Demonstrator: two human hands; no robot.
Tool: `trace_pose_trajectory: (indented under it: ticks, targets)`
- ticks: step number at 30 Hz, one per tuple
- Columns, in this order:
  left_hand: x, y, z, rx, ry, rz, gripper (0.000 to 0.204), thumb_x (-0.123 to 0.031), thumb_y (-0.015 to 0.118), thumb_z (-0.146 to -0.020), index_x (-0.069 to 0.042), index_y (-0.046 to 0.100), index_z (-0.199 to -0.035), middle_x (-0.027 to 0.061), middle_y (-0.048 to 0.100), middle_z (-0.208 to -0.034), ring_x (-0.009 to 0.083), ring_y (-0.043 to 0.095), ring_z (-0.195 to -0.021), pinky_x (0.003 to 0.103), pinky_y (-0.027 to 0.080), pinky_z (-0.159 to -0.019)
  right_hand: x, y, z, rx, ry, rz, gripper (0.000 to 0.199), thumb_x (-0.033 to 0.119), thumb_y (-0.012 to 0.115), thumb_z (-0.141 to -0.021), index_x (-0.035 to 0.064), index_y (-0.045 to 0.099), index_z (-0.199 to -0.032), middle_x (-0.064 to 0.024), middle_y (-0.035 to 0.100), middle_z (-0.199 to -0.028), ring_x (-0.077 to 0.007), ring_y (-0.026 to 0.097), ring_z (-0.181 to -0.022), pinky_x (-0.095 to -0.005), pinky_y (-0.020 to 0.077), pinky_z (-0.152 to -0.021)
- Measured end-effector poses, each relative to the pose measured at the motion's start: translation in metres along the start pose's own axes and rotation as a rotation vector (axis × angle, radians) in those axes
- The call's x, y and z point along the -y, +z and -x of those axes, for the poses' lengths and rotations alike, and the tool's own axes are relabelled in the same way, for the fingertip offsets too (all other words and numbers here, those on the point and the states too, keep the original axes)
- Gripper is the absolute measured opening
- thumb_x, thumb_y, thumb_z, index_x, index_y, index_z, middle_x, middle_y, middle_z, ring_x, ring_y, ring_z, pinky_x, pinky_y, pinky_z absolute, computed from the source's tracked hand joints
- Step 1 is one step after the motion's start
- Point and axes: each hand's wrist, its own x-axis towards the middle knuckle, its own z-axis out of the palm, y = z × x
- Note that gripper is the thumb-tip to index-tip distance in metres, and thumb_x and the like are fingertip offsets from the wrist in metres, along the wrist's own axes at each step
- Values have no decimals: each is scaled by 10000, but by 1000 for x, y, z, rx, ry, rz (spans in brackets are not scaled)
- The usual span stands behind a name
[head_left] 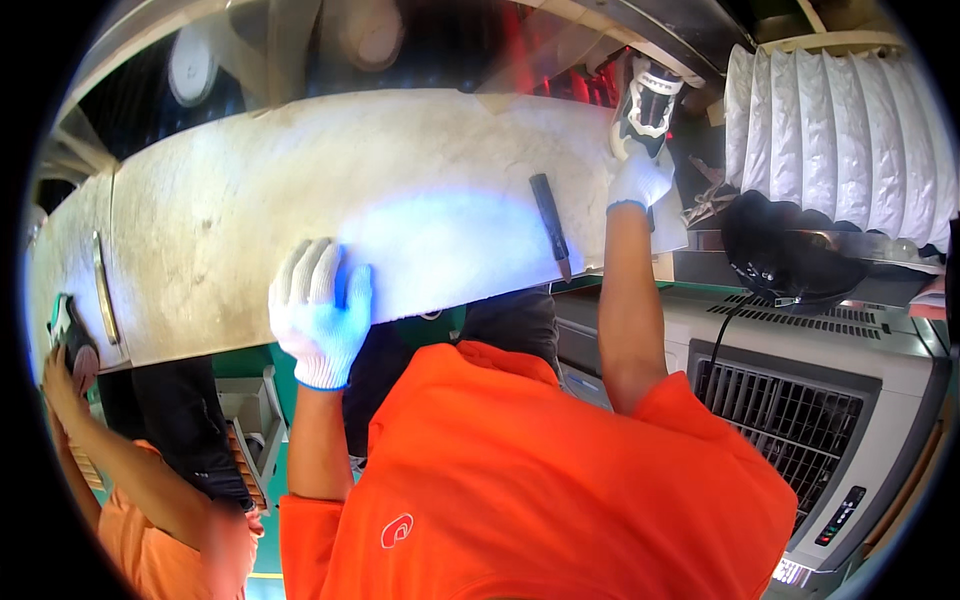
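Observation:
My left hand (320,315), in a white knit glove with a blue cuff, lies flat on the near edge of the long pale worktable (230,200). Its fingers are stretched out and nothing is in them. Reaching to the table's far right end, my right hand (641,180), gloved alike, grips a black and white shoe (655,103) from its near end. The fingers are partly hidden by the shoe. Between my hands, closer to the right one, rests a dark stick-shaped tool (550,222) with a brownish tip.
A ribbed white duct (835,140) hangs at the right, above a black bag-like bundle (790,250) and a grey air cooler (780,410). Red light glows behind the shoe. At far left, a co-worker's hands (66,378) hold another shoe (72,335) near a metal strip (105,288).

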Motion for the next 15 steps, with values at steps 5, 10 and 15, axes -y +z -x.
trace_pose_trajectory:
  ticks: [5, 10, 15]
  targets:
    - [3, 1, 6, -14, 7, -22, 336, -260, 879, -914, -73, 792, -1180, 122, 812, -1237, 375, 763, -1214, 474, 577, -1030, 23, 6, 29, -21, 250, -4, 705, 48, 872, -860, -60, 609, -1505, -210, 713, -1355, -279, 755, -1074, -403, 630, -803]
    - [3, 3, 6, -6, 32, -37, 351, -264, 872, -929, -75, 778, -1210, 123, 807, -1256, 373, 760, -1220, 467, 573, -1035, 24, 31, -15, 311, 420, -309, 340, 154, 630, -1094, 26, 656, -1408, -130, 729, -1263, -321, 747, -1072, -460, 649, -924]
    - [-1, 0, -1, 18, 3, -24, 339, -219, 894, -908, -57, 797, -1189, 134, 812, -1264, 372, 758, -1235, 473, 581, -1036, -23, 62, -114, 611, -589, 1055, 371, 283, 780, -1028, 82, 778, -1339, -235, 748, -1365, -351, 758, -1149, -448, 617, -945]
